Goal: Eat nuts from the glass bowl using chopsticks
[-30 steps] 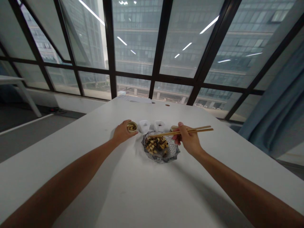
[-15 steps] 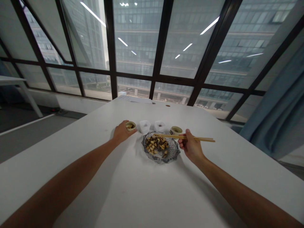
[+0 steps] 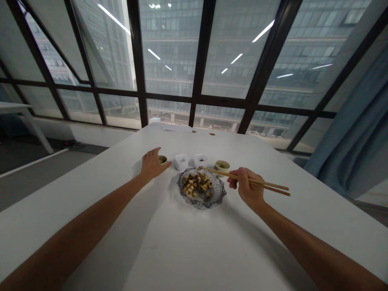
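My right hand holds a pair of wooden chopsticks that slants left. Their tips are over the far rim of a scalloped glass bowl, with a small dark piece at the tips, perhaps a seed. Pale pistachio-like nuts and dark striped seeds lie heaped in the bowl's left half. At the left, my left hand has its fingers spread and thumb out beside a small patterned cup, partly hidden by the hand. Whether they touch is unclear.
Two small white dishes stand behind the bowl; the right-hand dish has something dark inside. Right of them is another small patterned cup. Papers and a small brown disc lie at the white table's far edge, near the windows.
My left hand has loosened from around the left cup, its fingers lifting apart. The chopsticks have tilted, tips up and rear ends lower, with a small dark piece now at the tips.
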Demonstrator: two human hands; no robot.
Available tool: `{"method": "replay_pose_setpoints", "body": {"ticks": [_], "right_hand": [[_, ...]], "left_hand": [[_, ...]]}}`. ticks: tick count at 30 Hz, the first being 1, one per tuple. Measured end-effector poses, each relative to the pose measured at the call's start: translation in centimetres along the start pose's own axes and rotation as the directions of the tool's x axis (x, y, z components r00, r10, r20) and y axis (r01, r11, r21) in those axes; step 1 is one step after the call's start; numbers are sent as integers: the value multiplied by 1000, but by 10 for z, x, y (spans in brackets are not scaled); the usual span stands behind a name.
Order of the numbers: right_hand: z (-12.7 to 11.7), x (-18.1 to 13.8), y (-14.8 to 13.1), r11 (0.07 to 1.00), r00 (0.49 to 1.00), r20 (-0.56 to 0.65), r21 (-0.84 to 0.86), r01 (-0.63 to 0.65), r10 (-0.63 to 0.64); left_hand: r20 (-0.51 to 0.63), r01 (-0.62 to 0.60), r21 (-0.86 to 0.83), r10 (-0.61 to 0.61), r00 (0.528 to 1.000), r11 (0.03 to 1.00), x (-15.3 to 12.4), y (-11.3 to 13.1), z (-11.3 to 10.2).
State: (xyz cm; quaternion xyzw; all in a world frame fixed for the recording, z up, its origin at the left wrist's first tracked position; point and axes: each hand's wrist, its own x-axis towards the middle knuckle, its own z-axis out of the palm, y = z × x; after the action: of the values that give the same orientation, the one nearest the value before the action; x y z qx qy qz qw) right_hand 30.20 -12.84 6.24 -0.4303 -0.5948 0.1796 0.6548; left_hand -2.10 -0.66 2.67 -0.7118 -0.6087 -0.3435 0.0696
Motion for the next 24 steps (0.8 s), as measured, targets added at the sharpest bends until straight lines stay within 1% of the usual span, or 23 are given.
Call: {"method": "replay_pose_setpoints", "body": {"ticks": [2, 4, 6, 8, 10, 12, 14, 15, 17, 19, 20, 22, 24], "right_hand": [[-2, 4, -4, 998, 998, 31, -38, 53, -52], [-2, 8, -8, 997, 997, 32, -46, 66, -65], [-1, 10, -10, 997, 998, 29, -40, 59, -57], [-1, 10, -10, 998, 998, 34, -28, 47, -46], [-2, 10, -10, 999, 998, 39, -17, 40, -39], [-5, 10, -9, 999, 999, 30, -15, 35, -35], [-8, 11, -8, 999, 999, 11, -13, 31, -31], [-8, 12, -8, 1000, 1000, -1, -9, 30, -30], [-9, 15, -7, 1000, 1000, -20, 8, 23, -23], [-10, 20, -7, 999, 999, -46, 37, 7, -6], [-10, 23, -6, 999, 998, -64, 52, -2, 5], [-10, 29, -3, 997, 994, -106, 73, -18, 26], [-10, 35, 0, 996, 987, -151, 79, -33, 45]], "left_hand": [[45, -120, 1, 119, 992, 993, 10, 12, 1], [147, -203, -2, 202, 968, 979, 22, 26, 5], [266, -232, -16, 228, 937, 973, 33, 37, 10], [351, -253, -59, 257, 901, 966, 40, 42, 13], [359, -316, -118, 337, 870, 941, 44, 43, 13], [310, -401, -153, 429, 849, 903, 44, 41, 13], [267, -456, -164, 484, 833, 875, 44, 37, 13], [257, -456, -165, 485, 836, 874, 44, 35, 13], [284, -400, -162, 431, 857, 902, 49, 33, 15], [375, -289, -136, 320, 870, 948, 57, 34, 18], [427, -234, -119, 262, 866, 965, 62, 36, 19], [494, -167, -97, 193, 848, 981, 71, 46, 24], [489, -172, -101, 199, 849, 980, 76, 63, 31]]}}
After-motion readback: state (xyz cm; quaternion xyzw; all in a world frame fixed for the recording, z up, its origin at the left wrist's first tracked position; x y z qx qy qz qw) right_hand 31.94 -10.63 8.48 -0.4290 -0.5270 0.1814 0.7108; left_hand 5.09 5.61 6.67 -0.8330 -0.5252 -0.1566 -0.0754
